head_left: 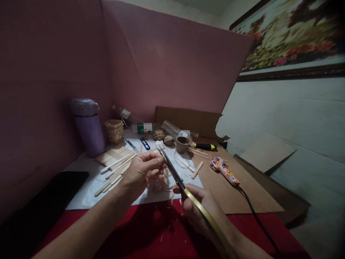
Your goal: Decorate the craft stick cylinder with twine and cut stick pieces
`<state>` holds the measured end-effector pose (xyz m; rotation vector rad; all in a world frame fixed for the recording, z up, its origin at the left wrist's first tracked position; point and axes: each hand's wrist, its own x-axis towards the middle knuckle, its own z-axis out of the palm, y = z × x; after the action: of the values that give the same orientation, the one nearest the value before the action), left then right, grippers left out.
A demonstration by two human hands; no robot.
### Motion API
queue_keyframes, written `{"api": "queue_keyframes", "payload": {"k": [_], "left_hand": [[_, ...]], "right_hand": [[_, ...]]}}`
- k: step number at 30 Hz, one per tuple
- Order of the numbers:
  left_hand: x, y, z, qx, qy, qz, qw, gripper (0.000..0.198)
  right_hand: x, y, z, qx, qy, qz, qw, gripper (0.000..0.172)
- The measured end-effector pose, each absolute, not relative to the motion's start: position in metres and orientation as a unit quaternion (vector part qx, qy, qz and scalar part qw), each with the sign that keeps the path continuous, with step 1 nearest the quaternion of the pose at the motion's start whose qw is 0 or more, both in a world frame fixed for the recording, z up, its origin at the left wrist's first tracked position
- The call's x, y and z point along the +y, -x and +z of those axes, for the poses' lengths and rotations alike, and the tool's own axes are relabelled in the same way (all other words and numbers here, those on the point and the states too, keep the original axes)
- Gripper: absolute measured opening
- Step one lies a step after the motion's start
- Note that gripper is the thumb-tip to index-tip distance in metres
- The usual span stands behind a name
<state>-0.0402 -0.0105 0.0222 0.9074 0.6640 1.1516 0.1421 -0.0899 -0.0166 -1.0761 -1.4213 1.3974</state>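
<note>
Scissors (190, 196), left hand's (137, 171) pinch unclear

Right hand (207, 198): gold-handled scissors (193, 198); right of it, flowered glue gun (225, 173) (purple, orange); beyond left hand (140, 171), purple tumbler (91, 133).

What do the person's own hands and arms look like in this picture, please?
The left hand and right hand are bare, without gloves. No sleeve shows on the left forearm or right forearm, and no watch, bracelet or marking can be made out.
</note>
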Motion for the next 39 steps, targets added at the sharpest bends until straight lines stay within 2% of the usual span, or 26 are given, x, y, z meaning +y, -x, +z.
{"api": "queue_keyframes", "payload": {"k": [10, 20, 28, 39], "left_hand": [[-0.011, 0.039, 0.022, 0.306, -0.399, 0.518, 0.692, 0.028], [-0.015, 0.038, 0.028, 0.275, -0.399, 0.511, 0.710, 0.022], [-0.014, 0.040, 0.028, 0.264, -0.400, 0.524, 0.704, 0.022], [-0.013, 0.039, 0.029, 0.305, -0.375, 0.541, 0.689, 0.024]], "right_hand": [[-0.089, -0.131, -0.025, -0.540, 0.420, 0.558, 0.470, 0.064], [-0.089, -0.134, -0.034, -0.485, 0.406, 0.582, 0.511, 0.068], [-0.094, -0.138, -0.030, -0.522, 0.414, 0.578, 0.471, 0.073], [-0.095, -0.136, -0.020, -0.552, 0.418, 0.570, 0.443, 0.070]]}}
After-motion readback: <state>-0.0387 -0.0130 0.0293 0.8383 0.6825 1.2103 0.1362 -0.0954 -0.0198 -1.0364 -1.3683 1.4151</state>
